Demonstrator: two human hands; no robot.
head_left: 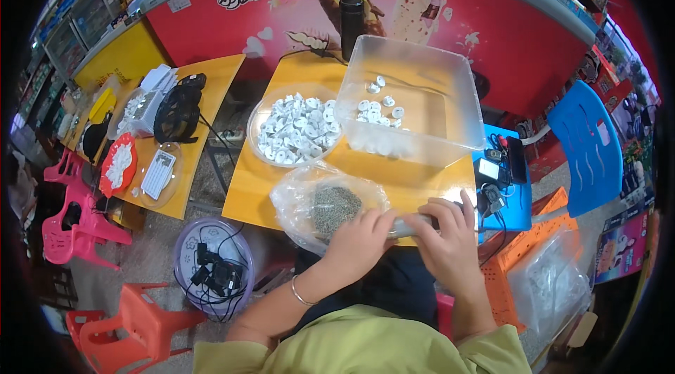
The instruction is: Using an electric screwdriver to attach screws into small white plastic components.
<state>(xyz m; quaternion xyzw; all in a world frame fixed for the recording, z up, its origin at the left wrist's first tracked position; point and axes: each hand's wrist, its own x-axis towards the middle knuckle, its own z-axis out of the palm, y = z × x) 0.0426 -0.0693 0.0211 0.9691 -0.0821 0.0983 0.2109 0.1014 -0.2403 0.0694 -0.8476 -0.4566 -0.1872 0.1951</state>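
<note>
Head view, looking down on an orange tabletop (415, 181). Both hands meeting at the near edge, close to the near right corner, over a small greyish piece (410, 225) pinched between them. Left hand (360, 239) curled, fingers closed on the left end of the piece, a thin bangle on the wrist. Right hand (450, 237) folded over the right end, grip likewise closed on it; exact shape of the piece hidden by the fingers. Held low and close to the body, apparently for steadiness and a clear look.

Just left of the hands, at the near edge, an open clear plastic bag (309, 198) with a heap of tiny dark grey bits (335, 207), mouth turned toward the left hand, within easy reach. Farther back, toward the far left corner, a round clear dish (254, 136) piled with white parts (295, 129). Beside it, at the far right, a large clear tub (450, 135) holding only a few of the same white parts, seemingly kept apart from the pile. Behind, at the far edge, a black bottle (351, 22) upright. Right of the tabletop, a blue stool (517, 209) carrying cables and small devices.
</note>
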